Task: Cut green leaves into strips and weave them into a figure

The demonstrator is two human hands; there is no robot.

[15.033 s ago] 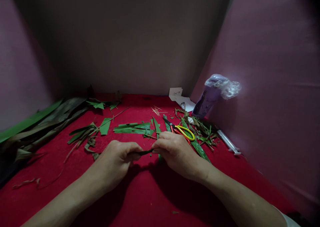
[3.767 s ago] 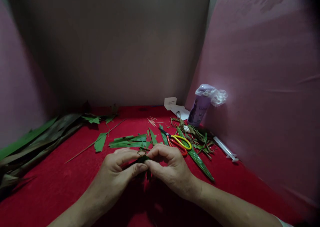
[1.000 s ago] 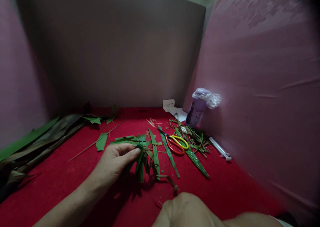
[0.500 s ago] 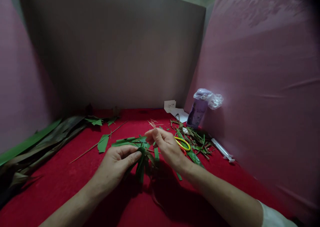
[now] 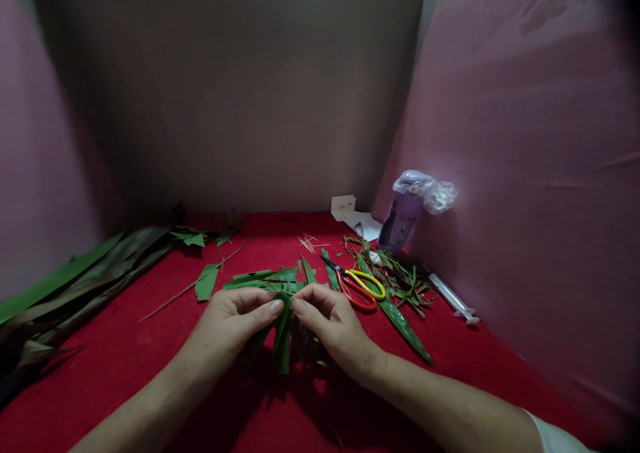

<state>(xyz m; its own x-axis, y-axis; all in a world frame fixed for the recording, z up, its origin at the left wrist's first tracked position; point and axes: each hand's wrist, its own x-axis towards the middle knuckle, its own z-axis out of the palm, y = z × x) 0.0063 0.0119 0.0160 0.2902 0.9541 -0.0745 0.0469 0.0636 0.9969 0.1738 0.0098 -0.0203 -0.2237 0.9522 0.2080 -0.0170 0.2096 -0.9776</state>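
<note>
A bundle of green leaf strips (image 5: 283, 343) hangs between my two hands, its ends pointing down over the red cloth. My left hand (image 5: 233, 316) pinches the top of the bundle between thumb and index finger. Close beside it, my right hand (image 5: 334, 320) is closed in a pinch at the bundle's right edge; what sits between those fingertips is too small to make out. Just behind the hands lie cut green leaf pieces (image 5: 260, 280). Scissors with red and yellow handles (image 5: 363, 288) rest right of them, blades pointing away to the left.
Thin wooden sticks (image 5: 307, 243) lie behind the hands. At right are leaf scraps (image 5: 400, 280), a long green leaf (image 5: 405, 330), a syringe (image 5: 453, 300) and a purple bottle (image 5: 397, 220) near the wall. White paper (image 5: 363, 225) sits at the back; large leaves (image 5: 85, 273) lie left.
My right hand has come down and left to the bundle, its fingers now pinched beside my left thumb. The scissors are now uncovered. My left hand keeps its grip.
</note>
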